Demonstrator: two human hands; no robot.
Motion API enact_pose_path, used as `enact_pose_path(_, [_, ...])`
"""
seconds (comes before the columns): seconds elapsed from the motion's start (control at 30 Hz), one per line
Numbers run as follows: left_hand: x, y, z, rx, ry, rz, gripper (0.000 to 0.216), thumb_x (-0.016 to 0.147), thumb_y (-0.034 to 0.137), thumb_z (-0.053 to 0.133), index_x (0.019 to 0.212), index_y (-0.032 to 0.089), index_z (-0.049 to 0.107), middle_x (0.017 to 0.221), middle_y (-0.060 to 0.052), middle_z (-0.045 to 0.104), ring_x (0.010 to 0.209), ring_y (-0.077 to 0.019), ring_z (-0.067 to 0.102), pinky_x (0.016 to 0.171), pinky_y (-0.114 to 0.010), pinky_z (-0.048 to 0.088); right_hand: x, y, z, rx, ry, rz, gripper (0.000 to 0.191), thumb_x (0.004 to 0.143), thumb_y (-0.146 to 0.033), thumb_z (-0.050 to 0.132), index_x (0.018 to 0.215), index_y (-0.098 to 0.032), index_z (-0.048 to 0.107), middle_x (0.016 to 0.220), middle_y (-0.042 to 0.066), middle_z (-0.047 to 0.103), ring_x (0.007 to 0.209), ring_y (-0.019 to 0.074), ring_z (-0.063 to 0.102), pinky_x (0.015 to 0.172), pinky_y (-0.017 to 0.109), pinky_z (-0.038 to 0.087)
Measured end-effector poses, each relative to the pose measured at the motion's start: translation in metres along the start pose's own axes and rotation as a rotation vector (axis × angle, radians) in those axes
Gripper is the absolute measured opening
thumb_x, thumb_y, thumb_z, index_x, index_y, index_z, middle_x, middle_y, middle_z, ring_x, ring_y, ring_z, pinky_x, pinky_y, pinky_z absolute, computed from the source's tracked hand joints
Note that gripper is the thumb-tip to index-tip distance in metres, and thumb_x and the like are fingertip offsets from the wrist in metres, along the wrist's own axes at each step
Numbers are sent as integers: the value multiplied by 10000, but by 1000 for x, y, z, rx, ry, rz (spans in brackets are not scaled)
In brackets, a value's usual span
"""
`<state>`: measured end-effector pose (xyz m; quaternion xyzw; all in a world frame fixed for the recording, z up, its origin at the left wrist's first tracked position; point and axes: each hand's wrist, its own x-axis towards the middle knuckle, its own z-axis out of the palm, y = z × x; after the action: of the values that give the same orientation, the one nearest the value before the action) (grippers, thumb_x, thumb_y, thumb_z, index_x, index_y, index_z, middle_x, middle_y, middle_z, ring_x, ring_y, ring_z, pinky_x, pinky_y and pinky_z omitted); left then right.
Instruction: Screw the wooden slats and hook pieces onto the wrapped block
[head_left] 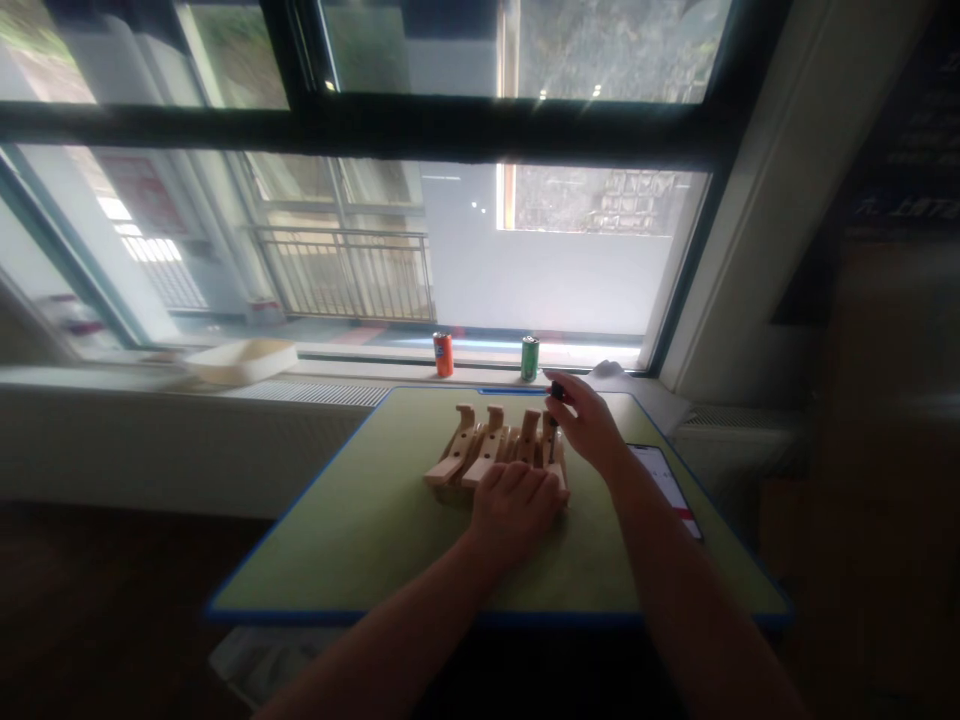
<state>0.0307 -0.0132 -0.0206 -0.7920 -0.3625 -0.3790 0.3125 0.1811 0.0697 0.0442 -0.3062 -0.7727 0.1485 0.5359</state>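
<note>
A wooden assembly (491,444) with several upright, hook-ended pieces and slanted flat pieces sits near the middle of the table. My left hand (514,508) grips its front right part, fingers bent over the near edge. Above the assembly's right end, my right hand (589,418) has its fingers closed round the black handle of a screwdriver (557,389). The screwdriver's thin shaft points down at the rightmost wooden piece; whether its tip sits in a screw is too small to tell.
The small green table (352,540) has a blue rim. A phone (667,490) lies to the right of my right forearm. On the windowsill behind stand an orange can (443,355), a green can (530,358) and a pale tray (244,362).
</note>
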Motion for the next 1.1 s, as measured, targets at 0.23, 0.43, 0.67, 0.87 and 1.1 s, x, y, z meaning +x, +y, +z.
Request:
enact_pose_path(0.23, [-1,-1,1,3,-24,-4,121,847,291,523,899,219,605,822,-15,637,790,-175,541,679,-347,343,3,10,10,-197,60,45,379,802,-443,564,1101,-210,564,920,66,616,730,177,578,648,327,499])
enact_pose_path(0.43, [-1,0,1,38,3,-10,118,843,283,524,893,221,611,799,-10,635,706,-164,514,650,-341,331,0,7,19,-323,59,-105,372,891,-395,414,1199,-214,519,1012,99,587,849,207,564,730,357,480])
enact_pose_path(0.67, [-1,1,0,52,-1,-3,139,847,325,527,880,216,607,782,-9,631,702,-168,499,648,-337,312,2,24,6,-180,78,4,332,881,-367,446,1158,-205,533,959,73,584,751,164,559,622,304,491])
enact_pose_path(0.87, [0,1,2,66,19,3,148,850,330,518,876,216,609,767,-7,621,681,-156,486,645,-326,305,2,17,10,-157,73,-51,327,866,-383,476,1138,-212,535,1025,89,581,819,178,564,681,326,496])
enact_pose_path(1.1, [-2,1,2,45,-1,-11,155,844,346,532,899,220,604,773,-6,621,700,-161,499,658,-336,323,1,7,0,-90,44,35,316,830,-421,537,1067,-214,571,838,37,640,699,159,604,610,303,504])
